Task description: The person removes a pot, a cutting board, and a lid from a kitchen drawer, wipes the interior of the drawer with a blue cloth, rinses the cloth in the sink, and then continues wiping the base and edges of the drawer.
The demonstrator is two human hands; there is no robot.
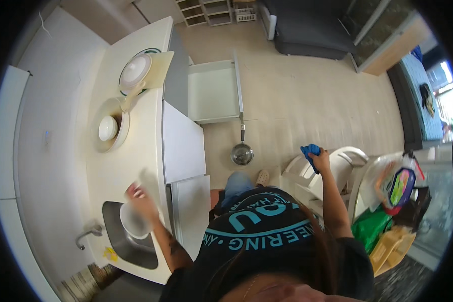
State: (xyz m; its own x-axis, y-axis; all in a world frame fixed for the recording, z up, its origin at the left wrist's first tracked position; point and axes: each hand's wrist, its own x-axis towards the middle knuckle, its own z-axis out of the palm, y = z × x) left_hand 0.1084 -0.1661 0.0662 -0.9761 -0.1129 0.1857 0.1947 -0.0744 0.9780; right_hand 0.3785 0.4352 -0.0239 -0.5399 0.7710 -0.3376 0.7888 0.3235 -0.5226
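Observation:
My left hand point(144, 204) is blurred above the steel sink point(124, 251) and overlaps a white bowl point(130, 222). Whether its fingers grip anything is not clear. Out to the other side, my right hand point(321, 161) holds a crumpled blue cloth point(312, 151) above a white chair point(300, 171). Further along the white counter point(130, 168) stands a pale wide pan point(124, 141) with browned inner walls and a light handle. A small white bowl point(108, 128) sits inside it. Beyond are stacked plates point(135, 70) and a cream cutting board point(162, 70).
An open drawer point(213, 90) juts from the cabinet. A metal saucepan point(242, 154) rests on the floor before my feet. A faucet point(90, 234) and a yellow sponge or cloth point(110, 254) are by the sink. At right, a round table point(362, 188) carries packaged goods.

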